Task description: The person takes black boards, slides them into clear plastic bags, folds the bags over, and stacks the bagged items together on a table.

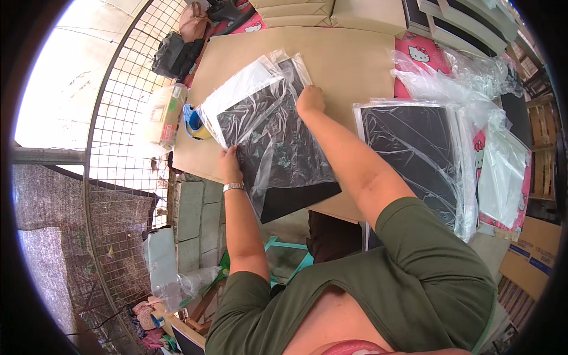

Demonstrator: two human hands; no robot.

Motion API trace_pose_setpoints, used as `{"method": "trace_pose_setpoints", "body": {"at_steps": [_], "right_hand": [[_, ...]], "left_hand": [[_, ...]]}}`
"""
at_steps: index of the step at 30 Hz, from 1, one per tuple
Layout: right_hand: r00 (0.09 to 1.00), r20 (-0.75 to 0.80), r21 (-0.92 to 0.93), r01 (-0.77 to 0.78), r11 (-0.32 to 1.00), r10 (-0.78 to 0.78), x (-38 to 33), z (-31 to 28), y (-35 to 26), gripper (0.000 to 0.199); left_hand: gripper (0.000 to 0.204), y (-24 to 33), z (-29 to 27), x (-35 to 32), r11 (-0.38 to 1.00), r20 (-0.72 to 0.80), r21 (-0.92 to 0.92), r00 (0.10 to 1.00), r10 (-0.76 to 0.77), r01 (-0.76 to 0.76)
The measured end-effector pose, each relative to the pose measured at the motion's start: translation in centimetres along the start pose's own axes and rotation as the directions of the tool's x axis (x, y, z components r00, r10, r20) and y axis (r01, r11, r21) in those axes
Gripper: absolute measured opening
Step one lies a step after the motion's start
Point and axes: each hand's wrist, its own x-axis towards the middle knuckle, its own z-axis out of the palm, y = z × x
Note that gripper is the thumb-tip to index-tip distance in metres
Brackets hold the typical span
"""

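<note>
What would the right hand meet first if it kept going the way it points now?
Probably bare cardboard sheet: the right hand rests at the far edge of the clear bag holding the black sheet, pointing away from the person. Beyond lie stacked flat boxes, though depth is hard to judge.

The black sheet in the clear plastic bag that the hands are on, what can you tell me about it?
The black sheet is flat, thin and dark, and looks like paper or board. It lies tilted on a brown cardboard-covered table, partly inside a crinkly clear plastic bag; its lower corner sticks out bare past the table's edge. The left hand holds its near left edge, and the right hand presses on its far edge.
</note>
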Motion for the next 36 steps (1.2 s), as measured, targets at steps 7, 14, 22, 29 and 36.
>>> {"method": "trace_pose_setpoints", "body": {"at_steps": [7, 14, 22, 29, 36], "right_hand": [[0.991, 0.127, -0.068, -0.029, 0.997, 0.037, 1.1, -1.3, 0.3, 0.022], [0.847, 0.528, 0.275, -0.240, 0.931, 0.063, 5.7, 0.1, 1.7, 0.033], [0.973, 0.218, -0.002, 0.082, 0.997, -0.080, 2.3, -1.3, 1.6, 0.032], [0.926, 0.376, 0.117, -0.089, 0.989, 0.039, 3.0, -1.4, 2.1, 0.035], [0.910, 0.403, 0.686, -0.230, 0.691, -0.097, 1.0, -2.2, 0.7, 0.035]], "left_hand": [[0.030, -1.8, 1.1, -0.8, 0.983, 0.054, -0.093, 0.985, 0.163, -0.158], [0.035, 0.3, 2.3, -1.6, 0.931, 0.098, -0.329, 0.974, 0.202, -0.160], [0.042, 1.7, 1.3, -1.0, 0.980, 0.159, -0.199, 0.986, 0.049, -0.017], [0.042, 0.0, 1.5, 0.2, 0.962, 0.168, -0.274, 0.985, 0.042, 0.006], [0.046, 1.5, 2.0, -2.6, 0.900, 0.083, -0.379, 0.961, 0.263, -0.213]]}}
